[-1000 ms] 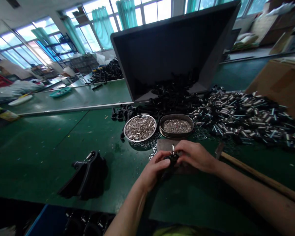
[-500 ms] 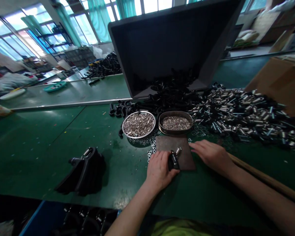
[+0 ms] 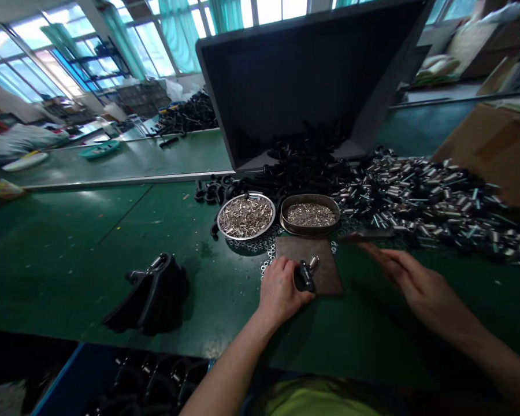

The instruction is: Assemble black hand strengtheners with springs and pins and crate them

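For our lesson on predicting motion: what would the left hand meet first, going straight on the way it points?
Beyond the black curved part it holds, the left hand would probably cross the flat brown plate and meet an oval metal tin of small silvery pieces; depth is unclear.

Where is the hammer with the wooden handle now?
In the head view, right of centre, the dark-headed, wooden-handled hammer is in the right hand's grip, right of the flat brown rectangular plate.

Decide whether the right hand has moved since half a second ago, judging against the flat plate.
Yes: the right hand has moved right, away from the flat plate, and now grips the hammer.
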`<state>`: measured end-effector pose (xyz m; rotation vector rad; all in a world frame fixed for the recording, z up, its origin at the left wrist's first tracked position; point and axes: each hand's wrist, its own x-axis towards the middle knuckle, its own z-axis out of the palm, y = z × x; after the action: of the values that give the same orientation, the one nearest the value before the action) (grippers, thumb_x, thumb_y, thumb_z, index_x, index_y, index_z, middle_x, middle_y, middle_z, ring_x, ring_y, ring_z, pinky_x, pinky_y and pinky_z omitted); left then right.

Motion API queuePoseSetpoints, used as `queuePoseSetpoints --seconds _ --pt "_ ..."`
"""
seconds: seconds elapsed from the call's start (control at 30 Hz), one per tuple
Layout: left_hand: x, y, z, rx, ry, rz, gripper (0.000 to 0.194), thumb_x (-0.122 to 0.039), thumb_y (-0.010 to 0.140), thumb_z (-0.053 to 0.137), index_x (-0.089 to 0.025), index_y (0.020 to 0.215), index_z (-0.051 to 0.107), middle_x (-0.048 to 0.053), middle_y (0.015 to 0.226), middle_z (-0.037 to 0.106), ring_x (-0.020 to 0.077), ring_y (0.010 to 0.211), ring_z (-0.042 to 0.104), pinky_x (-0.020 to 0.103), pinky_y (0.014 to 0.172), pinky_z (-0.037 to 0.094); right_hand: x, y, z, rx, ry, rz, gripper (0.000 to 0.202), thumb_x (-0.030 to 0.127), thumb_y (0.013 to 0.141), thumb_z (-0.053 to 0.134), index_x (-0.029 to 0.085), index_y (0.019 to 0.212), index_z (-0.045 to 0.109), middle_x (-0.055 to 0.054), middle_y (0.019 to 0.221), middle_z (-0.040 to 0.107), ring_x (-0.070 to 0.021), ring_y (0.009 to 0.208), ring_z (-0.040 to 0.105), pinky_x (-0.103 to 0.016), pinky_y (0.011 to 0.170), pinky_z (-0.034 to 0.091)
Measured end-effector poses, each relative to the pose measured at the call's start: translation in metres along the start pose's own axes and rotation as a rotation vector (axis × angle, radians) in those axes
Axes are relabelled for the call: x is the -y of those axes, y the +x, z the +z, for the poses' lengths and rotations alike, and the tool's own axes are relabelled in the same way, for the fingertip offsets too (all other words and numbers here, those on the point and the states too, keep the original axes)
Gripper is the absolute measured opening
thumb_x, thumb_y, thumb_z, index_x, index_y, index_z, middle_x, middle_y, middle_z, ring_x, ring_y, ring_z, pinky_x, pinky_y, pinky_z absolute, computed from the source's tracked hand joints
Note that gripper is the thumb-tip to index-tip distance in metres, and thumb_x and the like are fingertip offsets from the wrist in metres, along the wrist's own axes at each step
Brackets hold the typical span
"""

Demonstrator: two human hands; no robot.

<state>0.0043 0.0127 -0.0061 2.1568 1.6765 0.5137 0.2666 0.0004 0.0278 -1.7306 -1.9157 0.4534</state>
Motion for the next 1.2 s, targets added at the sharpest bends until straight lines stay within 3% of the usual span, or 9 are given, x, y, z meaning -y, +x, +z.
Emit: queuePoseSetpoints --seconds 0.1,0.27,0.43,0.6,0.7,0.87,0.93,1.03,1.2 --pt "-0.001 0.0 0.001 -0.013 -0.004 -0.001 0.056 -0.04 0.054 0.081 -0.021 0.101 0.058 0.004 0.103 0.057 0.0246 0.097 0.052 0.036 0.083 0.042 0.044 0.007 0.008 0.034 0.077 -0.193 0.042 0.04 0.094 0.028 0.02 0.123 0.052 -0.009 0.096 0.069 -0.0205 0.079 0.067 -0.032 0.068 0.053" --pt "0.001 0.0 0.003 -0.036 -0.009 0.005 0.056 -0.039 0.053 0.081 -0.021 0.101 0.057 0.004 0.103 0.058 0.0247 0.098 0.052 0.036 0.083 0.043 0.056 0.012 0.02 0.209 -0.009 -0.327 0.033 0.033 0.093 0.034 0.026 0.113 0.059 -0.004 0.099 0.07 -0.02 0.084 0.067 -0.031 0.071 0.053" --pt "0.001 0.0 0.003 -0.034 -0.001 0.001 0.058 -0.042 0.052 0.081 -0.021 0.101 0.057 0.004 0.104 0.058 0.0251 0.098 0.052 0.038 0.084 0.042 0.053 0.006 0.021 -0.021 0.05 -0.304 0.037 0.031 0.095 0.028 0.022 0.119 0.055 -0.008 0.097 0.07 -0.0202 0.08 0.068 -0.03 0.068 0.052" --pt "0.0 -0.001 0.001 -0.022 0.0 -0.004 0.057 -0.041 0.054 0.08 -0.02 0.101 0.057 0.005 0.103 0.059 0.0255 0.097 0.052 0.038 0.084 0.043 0.021 0.003 0.04 0.249 -0.188 -0.186 0.035 0.032 0.096 0.028 0.025 0.114 0.057 -0.004 0.099 0.071 -0.02 0.077 0.069 -0.031 0.065 0.052" --pt "0.001 0.0 0.001 -0.027 -0.02 0.0 0.055 -0.041 0.054 0.079 -0.019 0.099 0.057 0.006 0.103 0.059 0.0262 0.097 0.052 0.039 0.083 0.042 -0.017 -0.006 0.037 0.084 -0.421 -0.19 0.04 0.035 0.095 0.027 0.022 0.121 0.055 -0.007 0.11 0.067 -0.0233 0.08 0.067 -0.033 0.059 0.051" --pt "-0.003 -0.001 0.002 -0.099 -0.213 -0.145 0.058 -0.041 0.055 0.08 -0.018 0.101 0.054 0.007 0.099 0.059 0.0256 0.093 0.054 0.039 0.081 0.043 -0.065 -0.017 0.027 -0.111 -0.687 -0.227 0.05 0.042 0.091 0.027 0.015 0.112 0.062 -0.016 0.09 0.067 -0.033 0.08 0.062 -0.043 0.058 0.048" --pt "-0.012 -0.004 0.002 -0.145 -0.356 -0.215 0.062 -0.042 0.054 0.081 -0.018 0.104 0.053 0.007 0.101 0.059 0.0243 0.093 0.055 0.037 0.08 0.045 -0.056 -0.013 0.033 -0.15 -0.509 -0.22 0.05 0.048 0.089 0.03 0.017 0.113 0.061 -0.016 0.101 0.066 -0.0352 0.094 0.061 -0.047 0.069 0.05" --pt "-0.029 -0.008 0.002 -0.162 -0.508 -0.197 0.066 -0.041 0.052 0.083 -0.017 0.106 0.053 0.008 0.104 0.059 0.0236 0.094 0.055 0.036 0.08 0.046 -0.012 -0.003 0.052 -0.024 -0.016 -0.128 0.051 0.05 0.088 0.035 0.022 0.129 0.048 -0.01 0.107 0.068 -0.0258 0.094 0.065 -0.037 0.073 0.054" --pt "-0.018 0.02 -0.026 -0.093 -0.472 0.126 0.035 -0.028 0.068 0.073 -0.019 0.099 0.062 0.005 0.1 0.064 0.02 0.094 0.058 0.032 0.083 0.046 0.042 0.019 0.075 0.075 0.291 0.029 0.05 0.057 0.082 0.043 0.021 0.111 0.062 -0.008 0.102 0.071 -0.0216 0.079 0.069 -0.028 0.064 0.056"
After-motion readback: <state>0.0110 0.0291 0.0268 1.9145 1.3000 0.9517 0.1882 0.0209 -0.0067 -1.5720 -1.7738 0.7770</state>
